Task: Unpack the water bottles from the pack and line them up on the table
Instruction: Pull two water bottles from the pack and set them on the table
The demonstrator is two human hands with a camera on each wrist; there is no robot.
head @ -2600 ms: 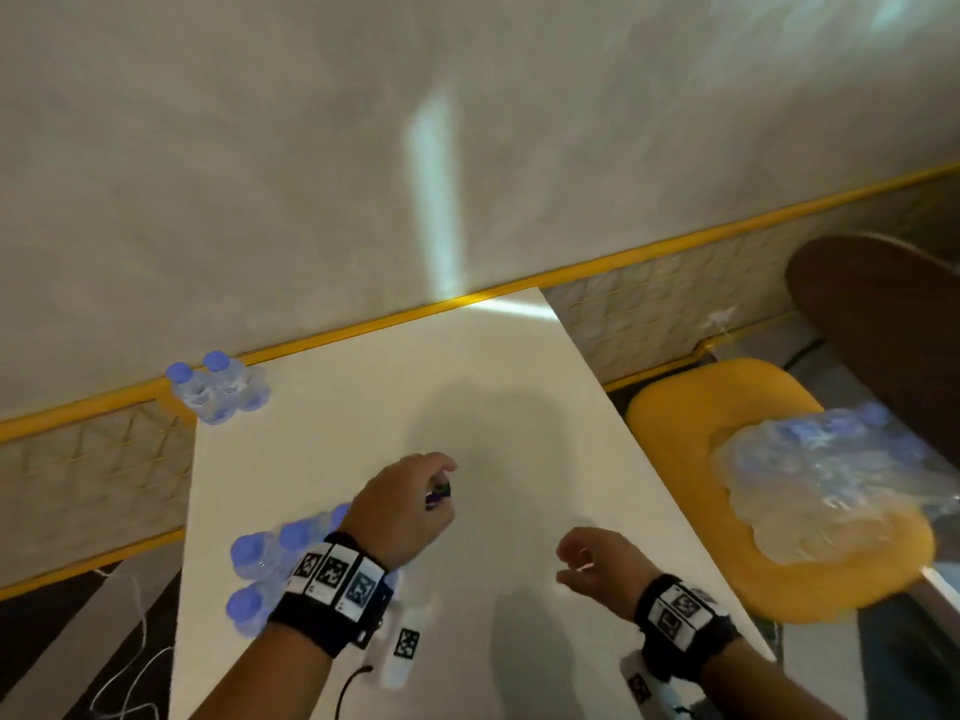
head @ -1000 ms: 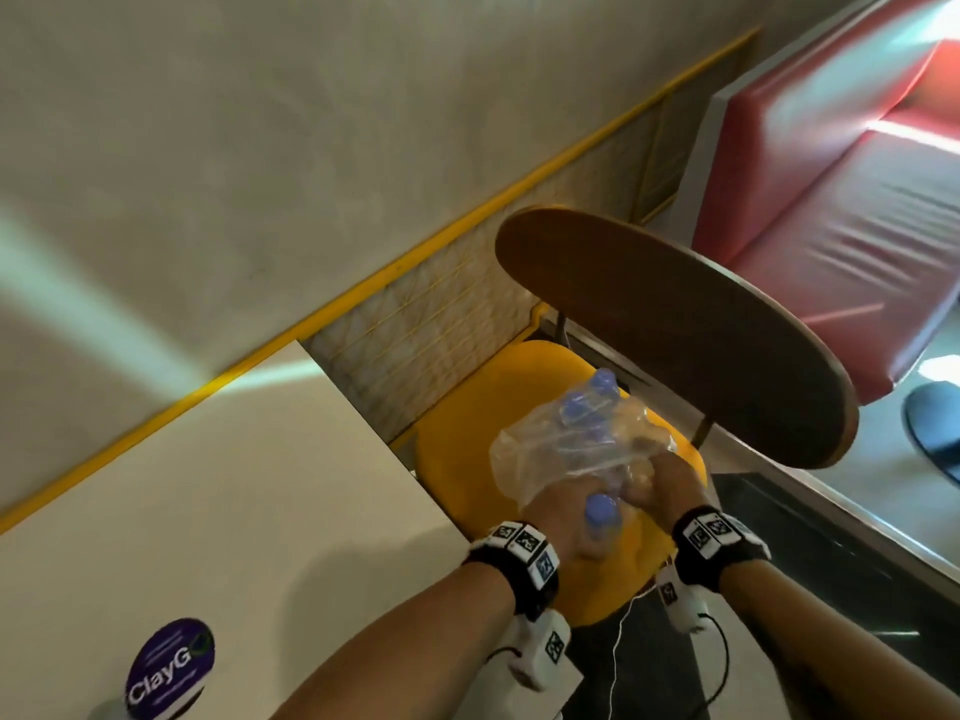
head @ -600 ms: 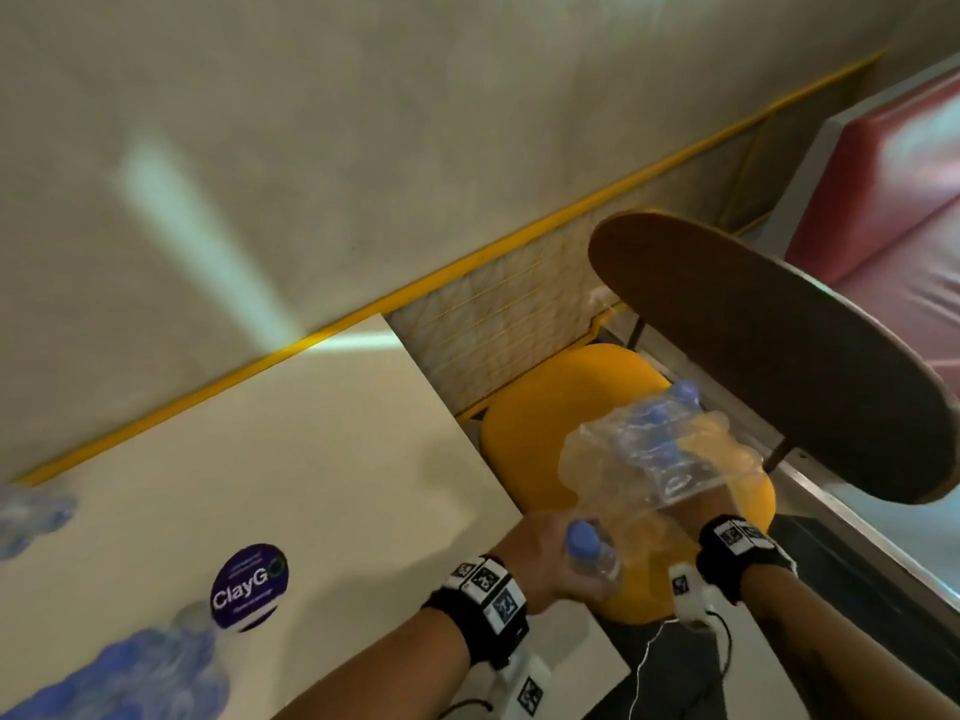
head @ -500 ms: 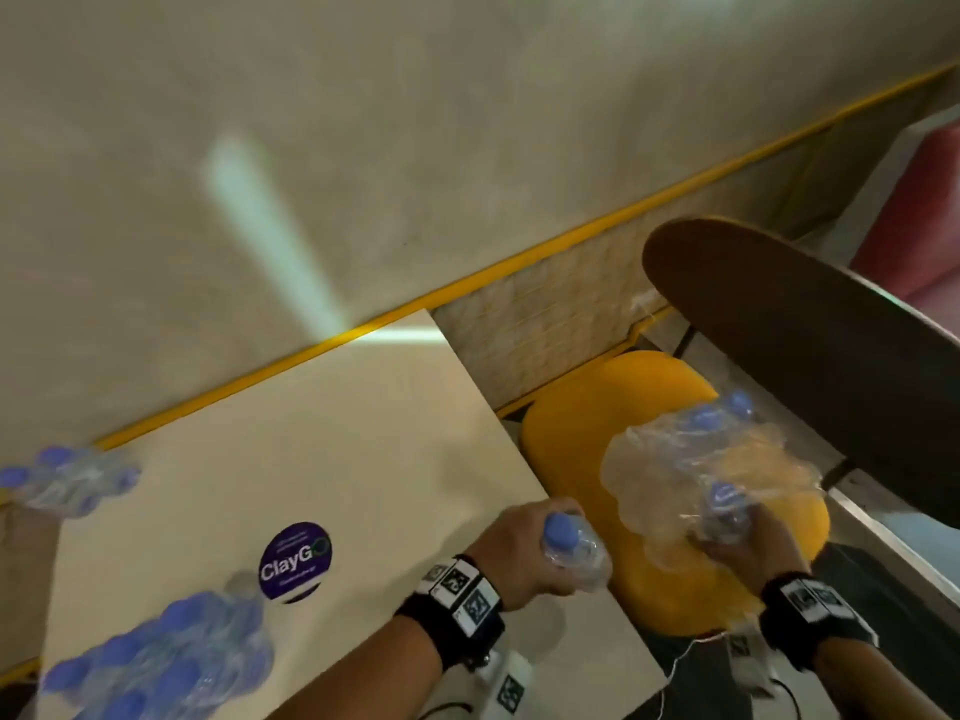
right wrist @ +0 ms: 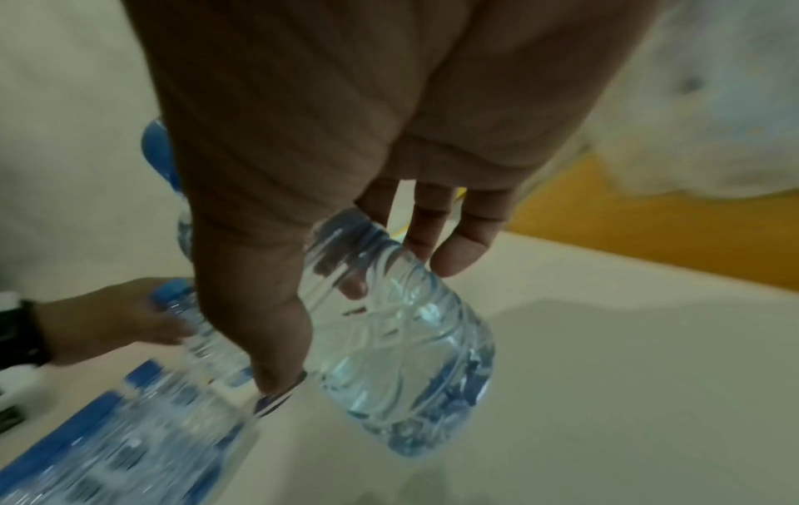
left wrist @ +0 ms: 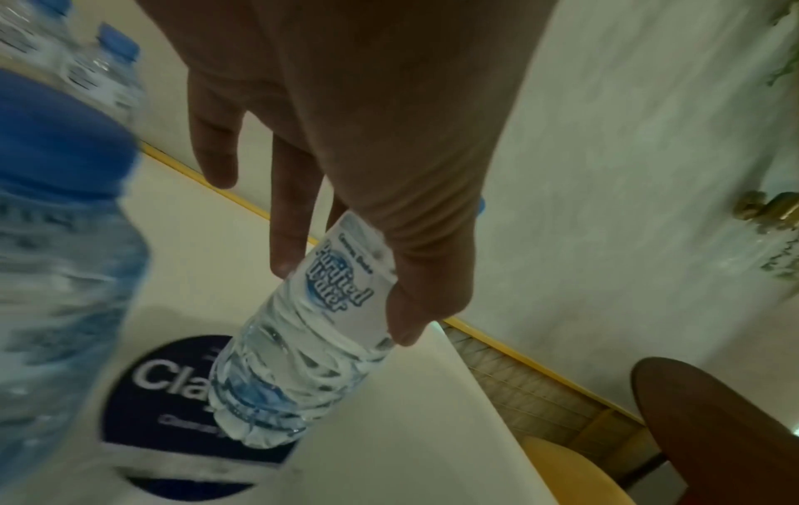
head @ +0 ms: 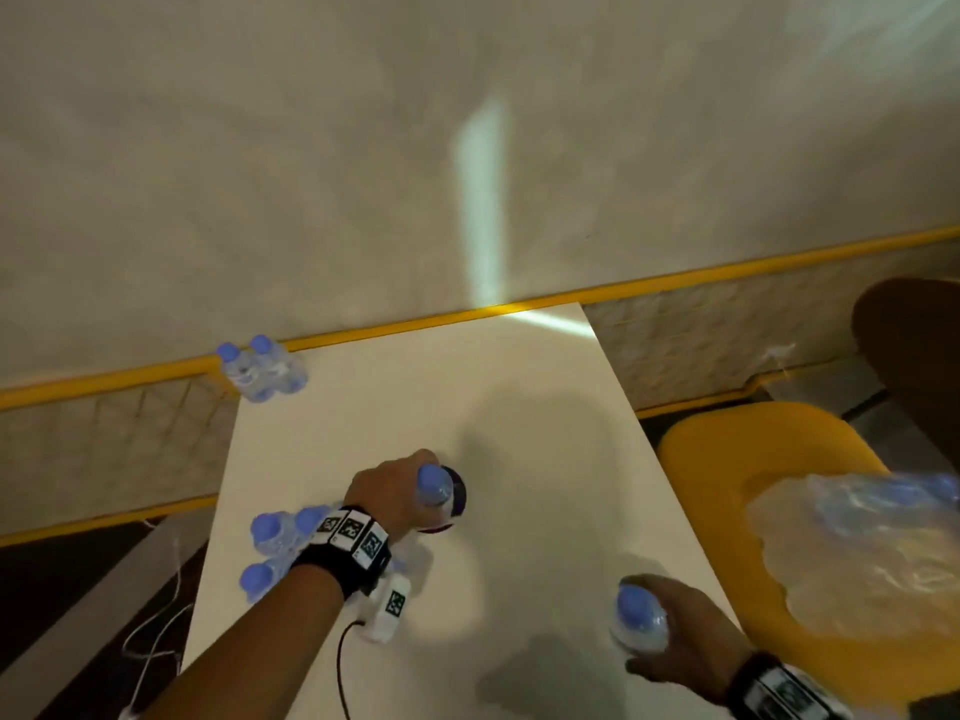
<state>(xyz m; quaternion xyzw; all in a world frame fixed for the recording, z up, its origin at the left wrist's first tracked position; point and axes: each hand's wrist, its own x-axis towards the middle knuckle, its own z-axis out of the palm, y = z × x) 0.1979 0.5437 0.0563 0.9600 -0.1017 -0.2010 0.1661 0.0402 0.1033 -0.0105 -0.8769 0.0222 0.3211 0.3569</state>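
1. Clear plastic water bottle with a blue cap, at the head view's centre, is gripped by the left hand above a dark round sticker on the cream table.
2. Second clear blue-capped bottle, lower right, is wrapped in the right hand.
3. Best lowered upright beside the standing bottles at lower left, bases flat before letting go.
4. Torn clear plastic pack lies on a yellow chair, right edge.
5. Only the left wrist view shows that bottle tilted; whether its base touches the sticker is unclear.
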